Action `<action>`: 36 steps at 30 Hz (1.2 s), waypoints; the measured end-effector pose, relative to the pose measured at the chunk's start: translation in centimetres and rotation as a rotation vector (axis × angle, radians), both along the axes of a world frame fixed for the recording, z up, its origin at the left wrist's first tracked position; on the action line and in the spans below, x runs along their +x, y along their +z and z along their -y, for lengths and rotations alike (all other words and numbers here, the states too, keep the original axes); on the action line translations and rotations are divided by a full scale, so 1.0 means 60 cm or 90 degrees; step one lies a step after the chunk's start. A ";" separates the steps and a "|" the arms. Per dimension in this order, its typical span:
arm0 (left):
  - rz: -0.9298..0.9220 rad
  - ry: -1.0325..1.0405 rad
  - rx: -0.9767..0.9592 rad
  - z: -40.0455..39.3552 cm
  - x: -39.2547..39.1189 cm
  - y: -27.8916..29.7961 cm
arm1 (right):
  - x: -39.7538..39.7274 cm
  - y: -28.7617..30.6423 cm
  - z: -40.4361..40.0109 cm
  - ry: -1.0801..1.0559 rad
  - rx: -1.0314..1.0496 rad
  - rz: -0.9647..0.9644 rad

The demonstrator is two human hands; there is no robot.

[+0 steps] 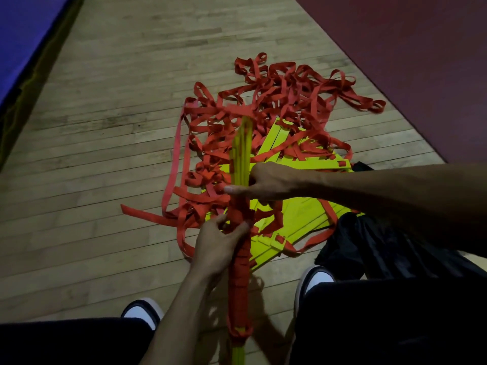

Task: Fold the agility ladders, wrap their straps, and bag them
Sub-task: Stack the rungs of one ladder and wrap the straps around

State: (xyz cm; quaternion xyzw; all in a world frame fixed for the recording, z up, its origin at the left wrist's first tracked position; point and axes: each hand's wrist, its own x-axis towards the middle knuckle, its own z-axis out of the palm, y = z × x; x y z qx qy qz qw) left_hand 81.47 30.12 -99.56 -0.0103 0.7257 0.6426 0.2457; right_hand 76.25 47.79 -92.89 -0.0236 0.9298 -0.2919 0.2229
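Left hand (220,246): grips the bundle (240,233) at centre frame, fingers curled round its red wrapping. Bundle: stacked yellow rungs, upright, the lower part bound in red strap, bare yellow at 12 o'clock. Right hand (266,184): clasps the bare rungs above. Loose straps (276,101): tangled on the floor (118,114) behind, over flat yellow rungs (303,217). Black bag (369,243): at 3 o'clock.

I held my left hand (220,245) low and near my body, forearm angled up from below, fingers and thumb curled in a grip. My right hand (266,184) reached in from the right, arm extended, thumb straight, fingers curled closed.
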 end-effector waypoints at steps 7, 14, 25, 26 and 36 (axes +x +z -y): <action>-0.042 -0.005 -0.039 0.006 -0.006 -0.011 | 0.002 -0.008 0.021 -0.063 -0.148 -0.079; 0.111 -0.074 0.207 0.025 0.002 0.011 | 0.012 -0.011 0.008 -0.115 -0.197 -0.020; -0.118 -0.074 -0.159 0.001 -0.006 0.030 | -0.001 -0.006 0.010 -0.094 -0.121 -0.034; -0.068 -0.074 -0.096 -0.001 -0.006 0.036 | -0.004 -0.006 0.008 -0.095 -0.115 -0.037; 0.085 0.046 0.140 0.002 -0.011 0.029 | -0.014 0.012 -0.026 -0.076 -0.089 0.037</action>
